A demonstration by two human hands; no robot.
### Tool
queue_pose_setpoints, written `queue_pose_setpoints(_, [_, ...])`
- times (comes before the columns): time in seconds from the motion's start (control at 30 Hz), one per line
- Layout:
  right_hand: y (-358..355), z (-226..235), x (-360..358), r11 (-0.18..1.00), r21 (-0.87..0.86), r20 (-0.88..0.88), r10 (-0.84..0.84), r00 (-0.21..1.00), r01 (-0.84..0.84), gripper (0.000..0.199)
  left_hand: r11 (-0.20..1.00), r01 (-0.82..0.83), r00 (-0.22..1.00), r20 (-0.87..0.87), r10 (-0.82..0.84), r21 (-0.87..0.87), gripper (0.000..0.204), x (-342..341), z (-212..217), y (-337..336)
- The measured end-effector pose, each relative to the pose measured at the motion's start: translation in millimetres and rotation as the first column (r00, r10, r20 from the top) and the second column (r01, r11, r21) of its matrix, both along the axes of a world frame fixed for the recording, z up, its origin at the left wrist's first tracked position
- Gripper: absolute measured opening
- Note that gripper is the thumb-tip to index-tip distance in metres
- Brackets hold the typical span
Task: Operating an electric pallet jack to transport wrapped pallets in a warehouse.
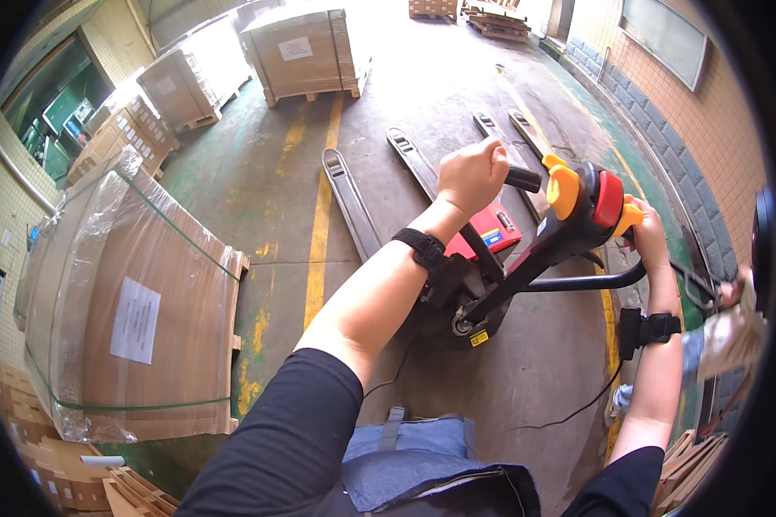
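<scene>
My left hand (472, 178) is closed in a fist around a black handle grip (523, 179), whose end sticks out past the fingers. Beside it stands the tiller head (585, 196) of a pallet truck, black with red and yellow parts. My right hand (650, 234) wraps the far side of that head, next to its yellow lever (629, 217); part of its grip is hidden. Below, a dark tiller arm (519, 274) runs down to the truck's base. A red cover (497, 231) shows behind it. Long forks (353, 202) point away from me.
A film-wrapped carton on a pallet (103, 327) stands close on the left. More boxed pallets (300, 53) line the far left. Another person (729, 332) is at the right edge, near the tiled wall (741, 112). Wooden pallets (497, 24) lie at the back. Yellow lines (319, 250) mark the floor.
</scene>
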State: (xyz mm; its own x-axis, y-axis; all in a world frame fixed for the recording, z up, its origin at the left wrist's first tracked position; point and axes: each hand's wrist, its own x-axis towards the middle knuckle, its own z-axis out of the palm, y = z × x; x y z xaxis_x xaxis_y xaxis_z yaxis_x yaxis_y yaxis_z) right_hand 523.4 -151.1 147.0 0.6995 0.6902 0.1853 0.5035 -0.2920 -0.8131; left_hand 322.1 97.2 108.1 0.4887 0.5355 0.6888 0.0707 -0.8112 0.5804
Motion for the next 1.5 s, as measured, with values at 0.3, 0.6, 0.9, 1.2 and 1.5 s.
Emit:
queue_pose_setpoints(0.3, [93, 0, 149, 0.995, 0.022, -0.038, 0.096, 0.995, -0.095, 0.033, 0.998, -0.031, 0.999, 0.041, 0.028, 0.058, 0.025, 109, 2, 66])
queue_pose_setpoints(0.6, [222, 10, 259, 0.929, 0.007, -0.088, 0.368, 0.926, -0.369, 0.034, 0.992, -0.121, 0.991, 0.053, 0.120, 0.021, 0.018, 174, 6, 124])
queue_pose_setpoints(0.9, [375, 16, 348, 0.896, -0.017, -0.019, 0.443, 0.897, -0.443, 0.029, 0.963, -0.265, 0.964, 0.049, 0.263, 0.047, 0.019, 238, 10, 224])
queue_pose_setpoints(1.2, [577, -10, 441, 0.812, 0.066, 0.013, 0.581, 0.814, -0.580, 0.030, 0.950, -0.312, 0.943, -0.117, 0.310, 0.004, 0.026, 277, 16, 345])
queue_pose_setpoints(1.5, [801, 13, 436, 0.636, -0.073, 0.172, 0.767, 0.618, -0.768, 0.026, 0.866, -0.488, 0.840, -0.211, 0.499, 0.107, 0.024, 291, 20, 460])
